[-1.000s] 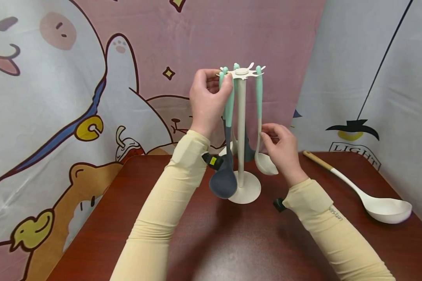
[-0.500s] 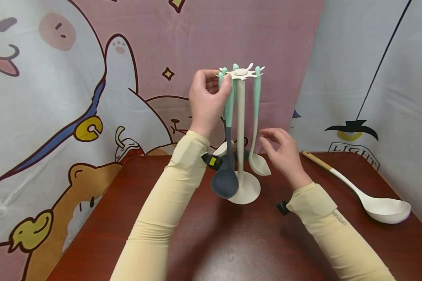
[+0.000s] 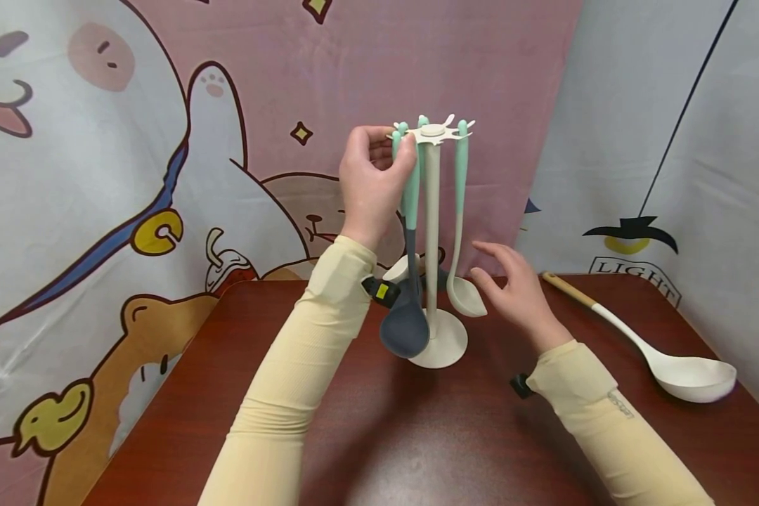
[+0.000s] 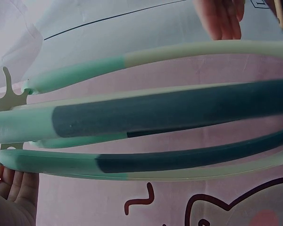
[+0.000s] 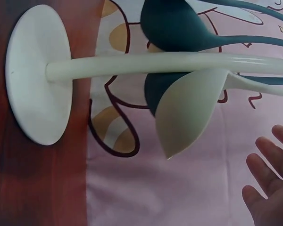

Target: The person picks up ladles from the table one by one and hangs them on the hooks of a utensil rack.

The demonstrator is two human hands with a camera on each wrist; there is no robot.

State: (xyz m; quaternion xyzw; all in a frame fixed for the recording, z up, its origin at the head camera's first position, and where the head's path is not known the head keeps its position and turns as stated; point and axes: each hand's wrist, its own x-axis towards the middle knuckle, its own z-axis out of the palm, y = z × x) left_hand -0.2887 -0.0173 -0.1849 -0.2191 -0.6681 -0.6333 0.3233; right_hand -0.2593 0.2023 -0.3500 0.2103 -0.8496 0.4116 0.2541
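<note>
A cream utensil rack stands upright on a round base, with several mint-handled utensils hanging from its star-shaped top. My left hand is at the left side of that top, thumb and fingers pinching the rack's hook beside the handles; its fingertips show under a hook in the left wrist view. A dark ladle hangs in front, below that hand. On the right hangs a cream ladle with a pointed lip. My right hand is apart from it, fingers spread and holding nothing.
A large white ladle with a wooden handle lies at the right of the dark red table. A printed cloth backdrop hangs behind the table.
My right hand has let go of the cream ladle, drawn back to the right and down, and opened its fingers. The ladle has swung left toward the post. The left hand stays put.
</note>
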